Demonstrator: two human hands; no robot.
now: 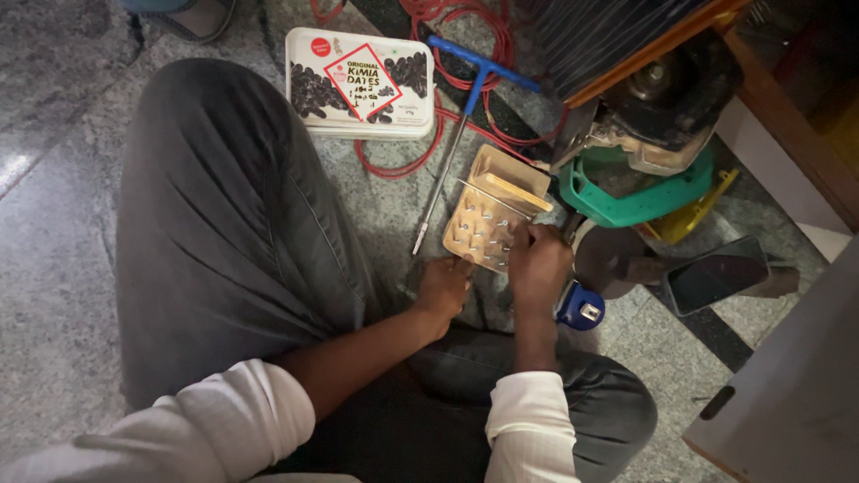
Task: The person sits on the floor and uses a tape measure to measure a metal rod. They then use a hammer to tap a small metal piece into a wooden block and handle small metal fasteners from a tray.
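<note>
I sit on a stone floor with my knees bent. A small tan wooden tray [483,224] studded with several metal screws or bits lies in front of me. My left hand [443,288] is closed at the tray's near left corner. My right hand [539,261] is closed at its near right edge, fingers curled over the rim; whether it pinches a small part is hidden.
A T-handle wrench with a blue grip [465,98] lies left of the tray. A white lidded box [360,82] and red cable [465,27] lie farther off. A green plastic piece [640,197], a machine part [662,98], a dark phone [716,273] and a blue object [582,309] crowd the right.
</note>
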